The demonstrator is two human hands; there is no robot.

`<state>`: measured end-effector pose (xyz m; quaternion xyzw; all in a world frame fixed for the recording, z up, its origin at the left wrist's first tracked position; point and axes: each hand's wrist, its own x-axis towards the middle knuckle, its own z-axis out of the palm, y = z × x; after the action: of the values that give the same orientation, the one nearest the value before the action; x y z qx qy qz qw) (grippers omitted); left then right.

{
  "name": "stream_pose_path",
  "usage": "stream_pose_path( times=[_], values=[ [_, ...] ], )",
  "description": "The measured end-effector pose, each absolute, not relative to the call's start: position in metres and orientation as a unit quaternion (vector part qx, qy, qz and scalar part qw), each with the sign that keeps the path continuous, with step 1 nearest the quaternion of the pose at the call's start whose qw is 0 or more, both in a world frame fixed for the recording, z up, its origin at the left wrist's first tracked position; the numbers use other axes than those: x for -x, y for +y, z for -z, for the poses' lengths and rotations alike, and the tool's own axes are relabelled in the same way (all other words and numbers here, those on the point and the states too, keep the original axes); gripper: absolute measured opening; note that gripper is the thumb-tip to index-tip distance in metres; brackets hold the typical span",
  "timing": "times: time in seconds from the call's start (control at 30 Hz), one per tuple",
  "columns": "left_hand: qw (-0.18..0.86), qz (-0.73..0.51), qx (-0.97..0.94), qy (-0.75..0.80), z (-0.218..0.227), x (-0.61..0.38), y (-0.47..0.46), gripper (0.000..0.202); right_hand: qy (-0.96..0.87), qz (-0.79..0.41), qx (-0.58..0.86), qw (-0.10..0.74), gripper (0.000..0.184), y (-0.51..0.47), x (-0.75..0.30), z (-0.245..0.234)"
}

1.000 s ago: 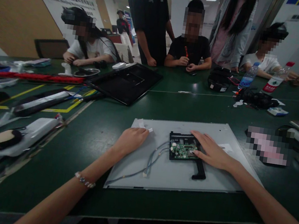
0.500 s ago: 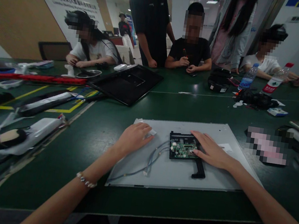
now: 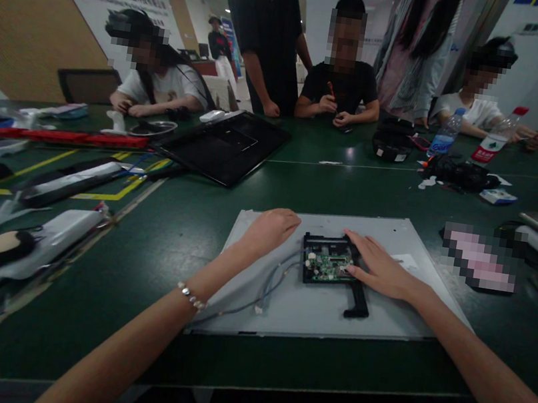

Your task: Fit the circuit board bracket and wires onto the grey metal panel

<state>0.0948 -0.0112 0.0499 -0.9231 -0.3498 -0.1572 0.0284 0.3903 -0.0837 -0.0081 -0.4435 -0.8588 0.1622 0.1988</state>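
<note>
A grey metal panel (image 3: 323,311) lies flat on the green table (image 3: 184,229) in front of me. On it sits a green circuit board (image 3: 327,264) in a black frame, with thin grey-blue cables (image 3: 271,284) running off to its left. My right hand (image 3: 378,265) lies flat on the board's right side, fingers stretched out. My left hand (image 3: 269,228) hovers over the panel just left of the board, fingers curled downward; what they hold, if anything, is hidden. A bead bracelet (image 3: 191,298) is on my left wrist.
A black monitor shell (image 3: 227,145) lies beyond the panel. Red bars (image 3: 56,136), white parts and bagged items (image 3: 35,241) fill the left side. Water bottles (image 3: 445,137) and black gear (image 3: 393,146) stand at the far right. Several people sit or stand across the table.
My left hand has moved right and forward across the panel, from its left edge toward the circuit board. My right hand has stayed on the board.
</note>
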Motion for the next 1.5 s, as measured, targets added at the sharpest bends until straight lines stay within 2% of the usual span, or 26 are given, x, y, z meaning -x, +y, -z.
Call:
stream_pose_path(
  times=[0.1, 0.23, 0.53, 1.5],
  values=[
    [-0.015, 0.187, 0.929, -0.318, -0.044, -0.125, -0.007, 0.026, -0.859, -0.159, 0.440, 0.209, 0.078, -0.084, -0.390, 0.008],
    [-0.035, 0.167, 0.938, -0.302, -0.030, -0.155, -0.005, 0.023, -0.860, -0.154, 0.433, 0.224, 0.078, -0.084, -0.390, 0.008],
    [-0.094, 0.195, 0.937, -0.275, -0.008, -0.156, 0.002, 0.021, -0.856, -0.171, 0.439, 0.214, 0.078, -0.083, -0.391, 0.006],
    [-0.163, 0.227, 0.924, -0.261, -0.008, -0.157, 0.002, 0.027, -0.859, -0.175, 0.433, 0.211, 0.080, -0.081, -0.391, 0.005]
  ],
)
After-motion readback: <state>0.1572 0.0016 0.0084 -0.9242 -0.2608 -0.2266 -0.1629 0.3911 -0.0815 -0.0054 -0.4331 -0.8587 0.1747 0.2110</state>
